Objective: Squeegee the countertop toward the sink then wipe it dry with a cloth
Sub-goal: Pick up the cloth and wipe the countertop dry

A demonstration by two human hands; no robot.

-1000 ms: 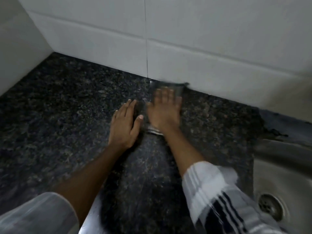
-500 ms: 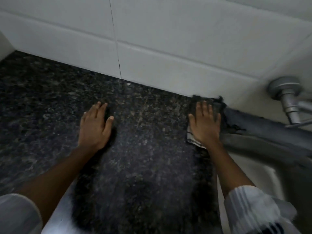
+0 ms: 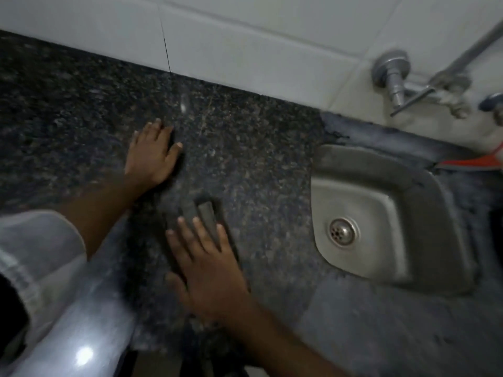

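My right hand (image 3: 209, 268) presses flat on a dark grey cloth (image 3: 209, 213) lying on the speckled black granite countertop (image 3: 258, 164), near the front edge and left of the sink. Only the cloth's far end shows beyond my fingers; the rest is hidden under the palm. My left hand (image 3: 152, 156) rests flat on the counter with fingers spread, farther back and to the left, holding nothing. The steel sink (image 3: 381, 213) with its round drain (image 3: 343, 232) lies to the right. No squeegee is clearly in view.
White wall tiles (image 3: 245, 44) run along the back. A metal tap and pipe fitting (image 3: 394, 74) stick out of the wall above the sink. A red-orange object (image 3: 473, 161) lies at the sink's far right rim. The counter's rounded front edge (image 3: 89, 322) shines at lower left.
My right hand has dragged the cloth from the back wall beside the sink toward me, to the front of the counter. The view has swung right, showing the whole sink. My left hand stays flat.
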